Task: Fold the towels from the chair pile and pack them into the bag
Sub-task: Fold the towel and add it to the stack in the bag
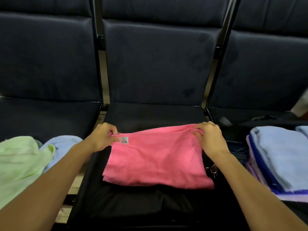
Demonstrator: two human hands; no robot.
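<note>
A pink towel (156, 157) lies doubled over on the middle chair seat, a barcode sticker near its far left corner. My left hand (102, 137) pinches the far left corner and my right hand (209, 136) pinches the far right corner. Both far corners are lifted slightly off the seat. On the left seat sits a loose pile with a light green towel (20, 164) and a light blue towel (61, 144). On the right, folded light blue and purple towels (280, 160) are stacked inside an open dark bag (236, 147).
Three dark padded chairs (158, 67) stand in a row with metal frame posts between them. A small metal clasp (211, 170) lies by the pink towel's right edge. A pale object (302, 104) shows at the far right edge.
</note>
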